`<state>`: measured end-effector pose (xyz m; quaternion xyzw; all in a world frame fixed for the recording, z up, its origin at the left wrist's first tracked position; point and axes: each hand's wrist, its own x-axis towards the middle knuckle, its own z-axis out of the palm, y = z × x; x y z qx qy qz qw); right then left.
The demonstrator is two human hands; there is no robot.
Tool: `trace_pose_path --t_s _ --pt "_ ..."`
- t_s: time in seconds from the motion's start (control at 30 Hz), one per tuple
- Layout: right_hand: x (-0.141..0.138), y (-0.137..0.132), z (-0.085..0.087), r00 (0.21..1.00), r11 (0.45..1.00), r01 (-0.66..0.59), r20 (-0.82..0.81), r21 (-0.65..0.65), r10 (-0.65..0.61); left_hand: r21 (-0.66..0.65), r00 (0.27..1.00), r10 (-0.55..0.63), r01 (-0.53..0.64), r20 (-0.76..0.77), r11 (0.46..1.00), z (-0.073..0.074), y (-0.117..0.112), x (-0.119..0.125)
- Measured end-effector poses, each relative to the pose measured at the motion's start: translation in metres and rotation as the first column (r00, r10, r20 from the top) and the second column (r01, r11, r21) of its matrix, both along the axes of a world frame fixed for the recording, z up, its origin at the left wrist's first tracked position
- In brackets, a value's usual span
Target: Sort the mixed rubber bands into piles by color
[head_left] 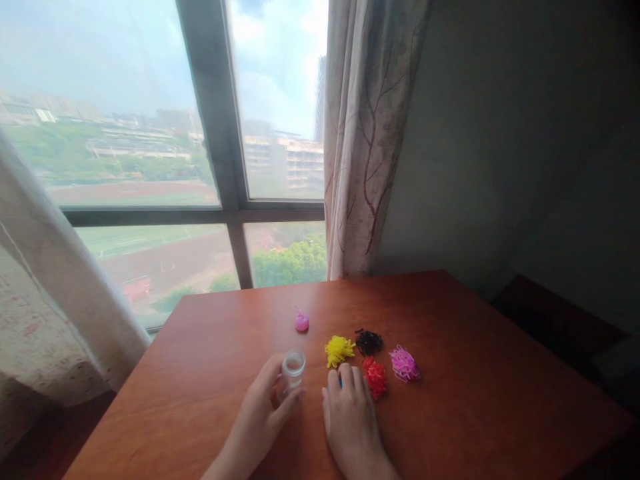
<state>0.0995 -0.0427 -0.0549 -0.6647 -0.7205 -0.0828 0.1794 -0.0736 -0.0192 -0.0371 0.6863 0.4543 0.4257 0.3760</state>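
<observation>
My left hand (263, 407) is wrapped round a small clear jar (293, 369) that stands upright and open on the wooden table (450, 413). My right hand (350, 413) lies palm down beside it, fingers curled over a small blue thing that barely shows at the fingertips. Just beyond the right hand lie little piles of rubber bands: yellow (339, 349), black (369, 341), red (375, 377) and pink (404, 364). A small pink lid (301, 322) sits further back on the table.
The table stands against a large window (215, 167) with a patterned curtain (367, 133) on the right and a pale curtain (55, 293) on the left. A dark wall (525, 133) rises behind the table's right side.
</observation>
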Motion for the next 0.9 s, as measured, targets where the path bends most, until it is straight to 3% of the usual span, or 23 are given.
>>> trace_pose_path --t_s 0.33,0.67,0.8,0.87,0.9 --pt "0.004 0.006 -0.008 0.996 0.998 -0.066 0.053 -0.007 0.066 -0.032 1.0 -0.005 0.005 0.009 0.999 -0.001 0.0 0.001" --pt "0.002 0.004 -0.014 0.986 0.991 -0.129 0.097 -0.045 0.133 0.049 0.997 0.043 -0.04 -0.061 0.998 0.006 0.0 0.006" --pt "0.009 0.009 -0.019 0.987 0.989 -0.149 -0.059 0.014 0.15 0.039 0.996 0.036 -0.033 -0.084 0.999 0.008 -0.001 0.007" --pt "0.015 0.012 -0.019 0.944 0.982 -0.175 -0.272 0.068 0.187 0.027 0.995 0.031 -0.029 -0.09 0.999 0.008 -0.002 0.007" --pt "0.018 0.014 -0.018 0.884 0.98 -0.175 -0.424 0.093 0.198 0.023 0.995 0.029 -0.027 -0.09 0.999 0.008 -0.002 0.007"
